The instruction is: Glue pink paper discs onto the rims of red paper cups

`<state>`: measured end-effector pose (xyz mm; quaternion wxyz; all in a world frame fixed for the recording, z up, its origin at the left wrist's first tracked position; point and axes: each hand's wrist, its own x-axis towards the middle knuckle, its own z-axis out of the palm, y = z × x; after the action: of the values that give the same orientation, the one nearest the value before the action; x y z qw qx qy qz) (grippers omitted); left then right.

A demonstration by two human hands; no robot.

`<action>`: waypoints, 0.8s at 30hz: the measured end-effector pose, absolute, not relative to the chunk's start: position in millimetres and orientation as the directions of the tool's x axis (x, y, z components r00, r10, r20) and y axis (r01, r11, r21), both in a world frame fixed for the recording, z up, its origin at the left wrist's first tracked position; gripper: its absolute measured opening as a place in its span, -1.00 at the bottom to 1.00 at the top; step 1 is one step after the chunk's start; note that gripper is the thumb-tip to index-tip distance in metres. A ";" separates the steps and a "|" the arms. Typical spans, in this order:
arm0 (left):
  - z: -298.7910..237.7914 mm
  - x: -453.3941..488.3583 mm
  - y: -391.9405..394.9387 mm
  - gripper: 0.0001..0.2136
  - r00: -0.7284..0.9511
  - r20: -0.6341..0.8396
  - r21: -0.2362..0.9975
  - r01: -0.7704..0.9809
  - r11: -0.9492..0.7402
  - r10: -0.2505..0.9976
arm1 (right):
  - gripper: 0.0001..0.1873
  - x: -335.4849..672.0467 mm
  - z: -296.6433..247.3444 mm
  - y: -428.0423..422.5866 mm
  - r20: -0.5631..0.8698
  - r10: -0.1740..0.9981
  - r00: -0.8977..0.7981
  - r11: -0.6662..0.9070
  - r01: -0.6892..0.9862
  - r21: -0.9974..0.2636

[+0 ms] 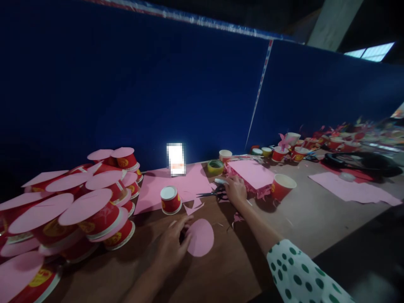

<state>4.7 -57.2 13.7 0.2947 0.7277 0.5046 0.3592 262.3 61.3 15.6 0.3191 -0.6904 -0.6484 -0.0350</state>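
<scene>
A pink paper circle [202, 238] lies on the brown table. My left hand [173, 242] rests at its left edge, thumb and fingers apart, seemingly touching the edge without gripping it. Farther back, my right hand [236, 191] is closed around a small white object [221, 181], whose kind I cannot make out. Black scissors [217, 193] lie just left of that hand, partly behind it. An upside-down red paper cup [171, 200] stands on the table beyond my left hand, beside a pink paper sheet [186, 182] and some cut scraps [194, 206].
Red cups topped with pink circles [86, 206] are stacked on the left. A pink paper stack [252, 173], a tape roll [215, 167] and a tipped cup [283, 187] surround my right hand. A black tray [362, 163] sits right; a blue partition [142, 92] stands behind.
</scene>
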 end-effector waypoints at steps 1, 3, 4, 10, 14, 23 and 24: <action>15.1 5.5 -56.5 -0.67 0.176 0.190 0.856 0.452 -0.251 0.966 | -0.71 261.2 17.5 60.0 0.478 0.864 0.155 0.064 0.909 -0.411; 19.5 6.2 -54.5 -0.64 0.076 0.093 0.960 0.256 -0.110 0.993 | -0.67 256.0 22.2 55.0 0.512 0.848 0.138 0.124 0.886 -0.446; 22.4 6.0 -53.3 -0.61 0.038 0.051 0.988 0.144 -0.056 0.998 | -0.67 251.7 24.7 51.1 0.524 0.844 0.115 0.173 0.867 -0.468; 43.5 3.2 -48.3 -0.50 -0.072 -0.113 0.961 -0.260 0.091 0.991 | -0.61 214.0 35.0 13.6 0.269 0.943 -0.196 0.316 0.274 -0.908; 60.5 10.4 -43.9 -0.50 -0.058 -0.176 0.929 -0.341 0.146 0.983 | -0.66 205.6 38.6 -1.2 0.051 0.881 -0.470 0.002 -0.105 -0.995; 54.8 40.3 -28.8 -0.54 -0.030 -0.142 0.960 -0.247 0.131 0.989 | -0.65 212.4 42.4 7.7 -0.067 0.912 -0.405 -0.169 -0.221 -0.961; 48.3 41.7 -26.7 -0.55 -0.040 -0.126 0.970 -0.214 0.115 0.991 | -0.65 213.1 42.5 8.7 -0.076 0.914 -0.398 -0.173 -0.215 -0.961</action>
<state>41.7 -26.7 48.3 0.5663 0.3992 0.4864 0.5323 213.1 8.7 42.5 0.4166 -0.3572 -0.4896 0.6776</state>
